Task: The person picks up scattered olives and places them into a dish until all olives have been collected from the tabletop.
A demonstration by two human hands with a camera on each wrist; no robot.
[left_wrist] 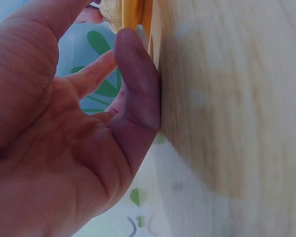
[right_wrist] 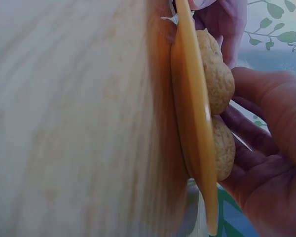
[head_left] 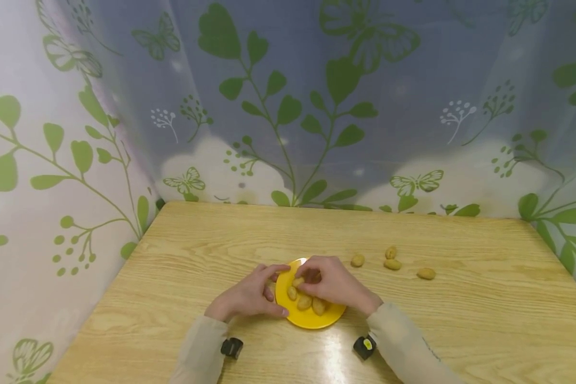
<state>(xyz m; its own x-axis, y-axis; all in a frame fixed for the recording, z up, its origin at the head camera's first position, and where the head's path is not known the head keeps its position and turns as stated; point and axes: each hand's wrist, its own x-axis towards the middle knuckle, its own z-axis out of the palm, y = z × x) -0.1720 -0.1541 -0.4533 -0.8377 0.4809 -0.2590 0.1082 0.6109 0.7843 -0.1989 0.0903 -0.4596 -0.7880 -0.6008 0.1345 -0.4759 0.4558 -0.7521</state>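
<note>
A small yellow plate [head_left: 312, 321] lies on the wooden table with several unshelled peanuts [head_left: 304, 303] on it. My left hand [head_left: 252, 295] holds the plate from the left, thumb on the near rim and forefinger at the far rim. Above the plate, my right hand [head_left: 333, 282] pinches a peanut [head_left: 298, 282] between thumb and fingers, low over the plate's left half. The right wrist view shows the plate [right_wrist: 195, 94] edge-on, two bulging peanuts [right_wrist: 223, 150] on it beside the right hand [right_wrist: 276, 128]. My left little finger [left_wrist: 138, 84] curls near the plate's edge.
To the right of the plate, several loose peanuts [head_left: 392, 264] lie on the wooden table [head_left: 470, 320]. A curtain [head_left: 297, 133] printed with leaves and butterflies hangs along the table's back edge and left side. Dark wrist devices [head_left: 365, 347] sit by both sleeves.
</note>
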